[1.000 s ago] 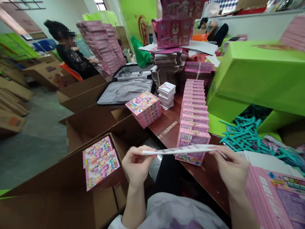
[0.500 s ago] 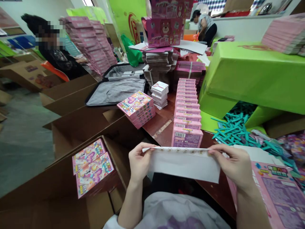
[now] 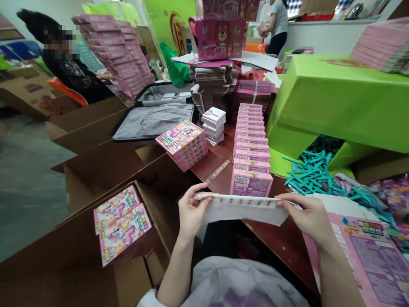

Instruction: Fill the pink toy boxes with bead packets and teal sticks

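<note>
Currently both hands hold one white sheet [image 3: 246, 211] stretched level just above the near edge of the wooden table [image 3: 281, 243]. Left hand [image 3: 191, 211] pinches the sheet's left end between thumb and fingers; right hand [image 3: 308, 217] pinches the right end the same way. A row of small round stickers runs along the sheet's top margin. Directly behind it stands a file of pink boxes [image 3: 252, 147]; teal plastic sticks [image 3: 316, 175] lie to the right, and an open carton [image 3: 124, 221] with printed packs sits lower left. Judgement: the sheet is being handled, not yet placed; any further move calls for an even grip at both ends so it stays flat.
</note>
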`<state>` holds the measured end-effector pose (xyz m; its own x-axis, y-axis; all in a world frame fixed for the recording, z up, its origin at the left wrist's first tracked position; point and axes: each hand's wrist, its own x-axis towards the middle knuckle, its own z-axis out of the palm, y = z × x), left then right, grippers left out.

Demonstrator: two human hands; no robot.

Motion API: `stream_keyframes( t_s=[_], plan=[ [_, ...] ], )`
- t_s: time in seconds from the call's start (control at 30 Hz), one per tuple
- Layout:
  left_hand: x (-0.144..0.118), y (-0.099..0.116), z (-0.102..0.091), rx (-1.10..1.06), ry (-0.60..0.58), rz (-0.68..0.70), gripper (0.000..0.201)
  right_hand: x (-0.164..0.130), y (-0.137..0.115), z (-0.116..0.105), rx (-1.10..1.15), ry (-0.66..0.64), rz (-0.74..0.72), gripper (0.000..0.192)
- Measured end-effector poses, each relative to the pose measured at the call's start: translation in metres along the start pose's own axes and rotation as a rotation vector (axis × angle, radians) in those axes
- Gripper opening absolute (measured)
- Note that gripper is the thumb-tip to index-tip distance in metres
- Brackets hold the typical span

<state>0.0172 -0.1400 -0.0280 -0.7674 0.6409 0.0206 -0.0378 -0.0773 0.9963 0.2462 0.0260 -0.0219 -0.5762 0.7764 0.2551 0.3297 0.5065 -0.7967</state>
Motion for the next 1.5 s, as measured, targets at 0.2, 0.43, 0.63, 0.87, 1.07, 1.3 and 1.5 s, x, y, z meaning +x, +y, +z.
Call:
stream_keyframes(
  t_s=[0.2, 0.43, 0.63, 0.87, 1.07, 1.3, 1.5],
  plan=[
    [-0.005, -0.002, 0.015, 0.035, 0.072, 0.135, 0.046, 0.0, 0.02, -0.003, -0.21, 0.013, -0.17, 0.023],
    [-0.018, -0.01, 0.039, 0.205, -0.05, 0.399, 0.032, 0.018, -0.037, 0.016, -0.3, -0.136, -0.454, 0.04],
    [-0.015, -0.006, 0.035, 0.224, -0.264, 0.415, 0.01, 0.028, -0.058, 0.047, -0.19, -0.341, -0.356, 0.019],
    [-0.01, -0.011, 0.035, 0.277, -0.074, 0.386, 0.008, 0.028, -0.056, 0.04, -0.054, -0.563, -0.127, 0.018],
    [-0.004, -0.011, 0.026, 0.268, -0.162, 0.358, 0.007, 0.032, -0.044, 0.032, -0.127, -0.531, -0.035, 0.009],
    [-0.003, -0.014, 0.023, 0.363, -0.011, 0.435, 0.008, 0.032, -0.039, 0.033, -0.014, -0.624, 0.035, 0.017],
    [-0.001, -0.014, 0.016, 0.369, -0.051, 0.44, 0.008, 0.032, -0.04, 0.027, -0.036, -0.6, 0.076, 0.017]
  ],
)
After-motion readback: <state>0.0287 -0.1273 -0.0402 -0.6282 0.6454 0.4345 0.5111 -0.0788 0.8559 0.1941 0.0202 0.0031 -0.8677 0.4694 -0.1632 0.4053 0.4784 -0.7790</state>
